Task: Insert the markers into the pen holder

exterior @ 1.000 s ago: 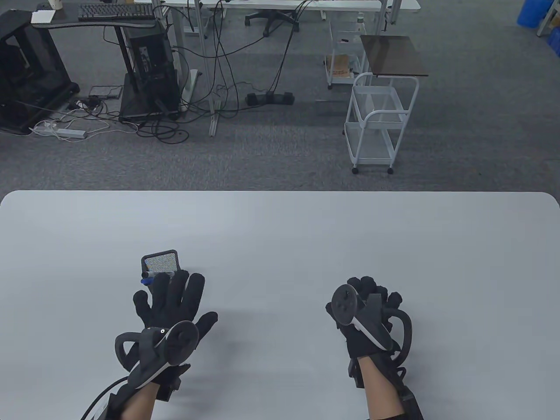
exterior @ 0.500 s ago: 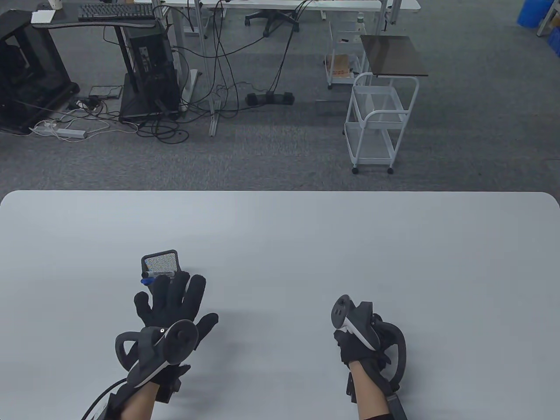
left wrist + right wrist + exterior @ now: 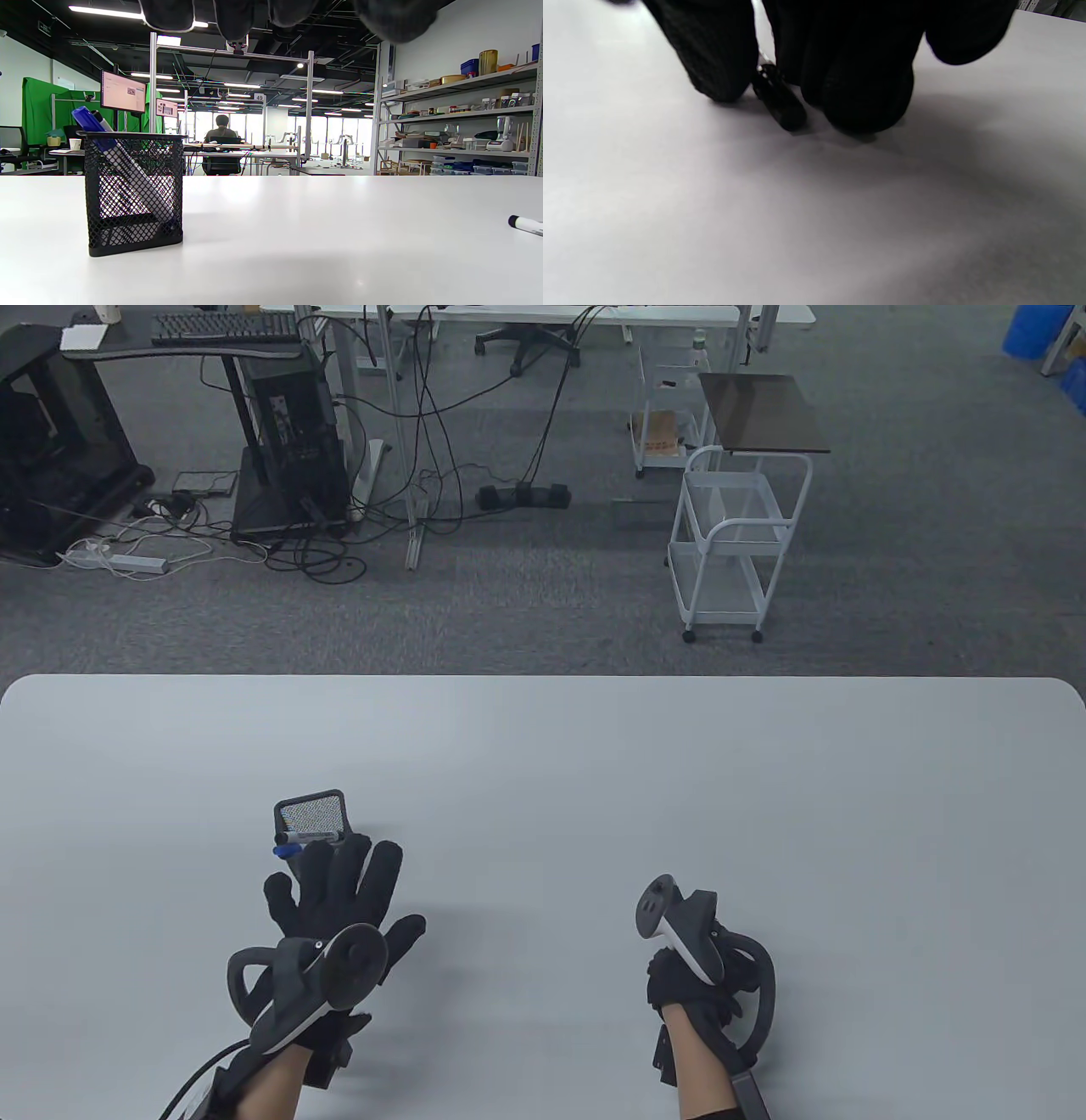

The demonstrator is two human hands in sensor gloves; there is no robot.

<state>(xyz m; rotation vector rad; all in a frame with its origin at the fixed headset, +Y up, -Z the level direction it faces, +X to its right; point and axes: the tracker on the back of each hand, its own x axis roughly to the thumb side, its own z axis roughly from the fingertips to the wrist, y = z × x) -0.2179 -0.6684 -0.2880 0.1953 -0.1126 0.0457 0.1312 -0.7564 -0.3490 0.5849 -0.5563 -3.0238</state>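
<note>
The black mesh pen holder (image 3: pixel 311 814) stands left of the table's centre; it also shows in the left wrist view (image 3: pixel 133 190). A blue-capped marker (image 3: pixel 91 120) leans in it, with a second dark tip beside it. My left hand (image 3: pixel 335 882) lies open with fingers spread just in front of the holder, holding nothing. My right hand (image 3: pixel 691 976) is curled downward at the front right. In the right wrist view its thumb and fingers (image 3: pixel 865 97) pinch a black-capped marker (image 3: pixel 782 108) that lies on the table. The left wrist view shows a black-capped marker end (image 3: pixel 526 224) at its right edge.
The white table (image 3: pixel 594 763) reaches wide around both hands. Beyond its far edge are grey carpet, a white wire cart (image 3: pixel 734 543), desks and cables.
My right hand has drawn back toward me and curled its fingers down onto the marker. My left hand and the holder have barely moved.
</note>
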